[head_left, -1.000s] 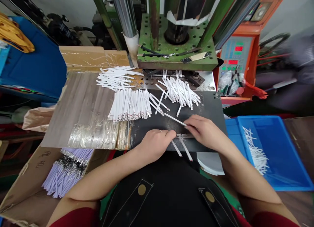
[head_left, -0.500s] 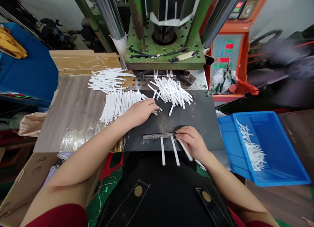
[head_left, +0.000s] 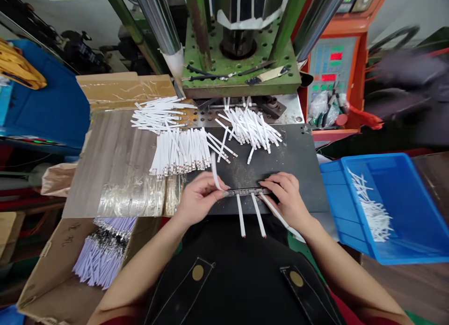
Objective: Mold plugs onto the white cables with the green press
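Observation:
My left hand (head_left: pixel 198 198) is closed on one white strip (head_left: pixel 214 170) that stands up from its fingers, beside the left end of a small metal bar (head_left: pixel 245 192) on the black plate (head_left: pixel 298 166). My right hand (head_left: pixel 286 198) pinches another white strip (head_left: pixel 280 217) at the bar's right end. Two white strips (head_left: pixel 249 215) hang from the bar toward me. A row of white strips (head_left: pixel 182 154) lies just behind my left hand, with further piles at the back left (head_left: pixel 157 114) and back centre (head_left: pixel 252 126).
A green press (head_left: pixel 242 77) with steel columns stands behind the plate, beside an orange control panel (head_left: pixel 331 70). A blue bin (head_left: pixel 414 208) holding white strips sits to the right. A cardboard box (head_left: pixel 45 273) of lilac sticks (head_left: pixel 101 252) is at lower left.
My left hand came back from the row of strips to the bar's left end, now holding one white strip. My right hand stayed at the bar's right end.

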`<state>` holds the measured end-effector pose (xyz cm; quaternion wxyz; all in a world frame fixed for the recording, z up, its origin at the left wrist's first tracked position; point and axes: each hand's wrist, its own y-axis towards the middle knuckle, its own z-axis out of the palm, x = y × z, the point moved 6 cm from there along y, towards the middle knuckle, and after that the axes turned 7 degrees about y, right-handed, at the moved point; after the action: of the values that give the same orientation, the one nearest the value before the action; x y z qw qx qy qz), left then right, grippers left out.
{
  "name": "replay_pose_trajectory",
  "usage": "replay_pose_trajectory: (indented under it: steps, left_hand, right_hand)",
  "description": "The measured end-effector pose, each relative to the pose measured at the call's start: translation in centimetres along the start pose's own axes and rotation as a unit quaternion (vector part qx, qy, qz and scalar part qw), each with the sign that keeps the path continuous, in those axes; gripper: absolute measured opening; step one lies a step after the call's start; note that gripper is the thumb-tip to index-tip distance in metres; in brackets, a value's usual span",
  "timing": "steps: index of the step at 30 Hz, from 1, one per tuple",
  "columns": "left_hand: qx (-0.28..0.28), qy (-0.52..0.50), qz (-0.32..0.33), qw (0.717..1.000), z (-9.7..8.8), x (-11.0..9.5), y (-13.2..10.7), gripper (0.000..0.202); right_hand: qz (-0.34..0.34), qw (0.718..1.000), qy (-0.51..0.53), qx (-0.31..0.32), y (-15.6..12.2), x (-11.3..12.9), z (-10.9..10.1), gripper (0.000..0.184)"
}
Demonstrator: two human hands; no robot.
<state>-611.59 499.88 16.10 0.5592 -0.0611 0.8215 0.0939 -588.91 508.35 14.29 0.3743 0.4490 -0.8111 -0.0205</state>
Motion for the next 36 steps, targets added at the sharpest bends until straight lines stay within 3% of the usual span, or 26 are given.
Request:
replay_pose_trajectory:
  steps: [4,9,13,17,22,25,27,30,34,36]
  left_hand:
    - [0.066,0.086,0.135,0.985,1.6,-0.7,-0.6,0.013]
    - [0.068,0.141,0.164,0.974,1.4,-1.2,-1.1,0.012]
    - [0.124,0.202,0.154,0.959,1.5,-1.8,-1.6,0.017]
    - [0.153,0.275,0.136,0.939,2.1,-1.8,-1.9,0.02]
    - [0.169,0.349,0.22,0.895,1.2,-2.4,-1.3,0.023]
    - [0.08,0.462,0.197,0.861,-1.2,-2.2,0.8,0.027]
    - [0.052,0.538,0.129,0.831,-2.0,-1.3,2.3,0.034]
    - [0.122,0.564,0.079,0.813,-0.5,0.2,3.1,0.045]
    - [0.226,0.47,0.133,0.843,2.8,0.0,1.5,0.052]
    - [0.222,0.437,0.141,0.86,2.9,-0.5,0.9,0.051]
  right_hand:
    - [0.017,0.999,-0.026,-0.015,-0.3,-0.3,0.0,0.017]
    - [-0.01,1.0,-0.007,0.006,-0.3,0.3,-0.2,0.013]
    - [-0.049,0.994,0.02,0.097,0.7,0.9,-1.2,0.015]
    - [-0.053,0.973,0.034,0.221,4.5,1.1,-1.2,0.02]
    - [-0.023,0.974,-0.095,0.202,11.6,3.0,2.6,0.031]
    - [-0.032,0.959,-0.185,0.215,13.2,4.4,5.7,0.047]
    - [-0.028,0.953,-0.206,0.222,12.9,4.7,6.8,0.051]
    - [-0.046,0.954,-0.196,0.222,11.1,4.4,6.7,0.049]
    - [-0.097,0.959,-0.137,0.228,8.5,4.3,5.2,0.036]
    - [-0.091,0.965,-0.111,0.221,7.9,4.1,4.3,0.036]
